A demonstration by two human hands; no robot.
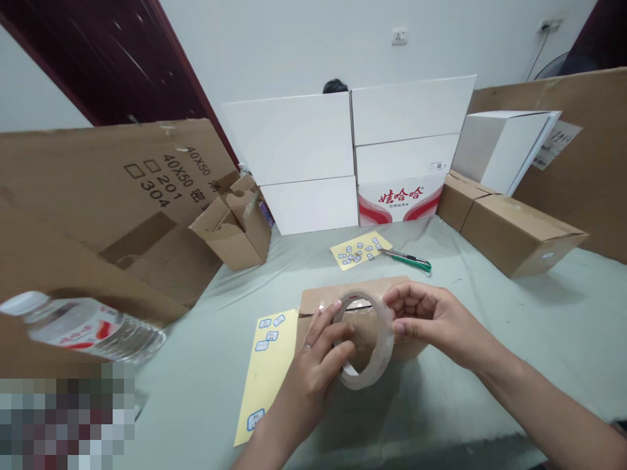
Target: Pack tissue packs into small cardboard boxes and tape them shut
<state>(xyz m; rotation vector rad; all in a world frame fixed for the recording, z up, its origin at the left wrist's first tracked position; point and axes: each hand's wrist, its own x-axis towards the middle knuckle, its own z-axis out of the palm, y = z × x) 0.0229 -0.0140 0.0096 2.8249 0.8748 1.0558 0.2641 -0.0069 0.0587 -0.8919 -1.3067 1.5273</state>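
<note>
My left hand (313,365) grips a roll of clear packing tape (377,356), fingers curled through its ring and a ring on one finger. My right hand (431,316) is closed on the roll's right rim, fingertips pinched at the tape edge. The roll is held upright just above a small flat cardboard box (357,294) on the grey-green table. A yellow label sheet (269,369) with a few blue-white stickers lies left of the box.
A second yellow sticker sheet (356,250) and a green utility knife (411,259) lie farther back. White boxes (343,156), brown cartons (514,228), an open small carton (235,225) and large cardboard sheets (98,196) ring the table. A water bottle (83,329) lies at left.
</note>
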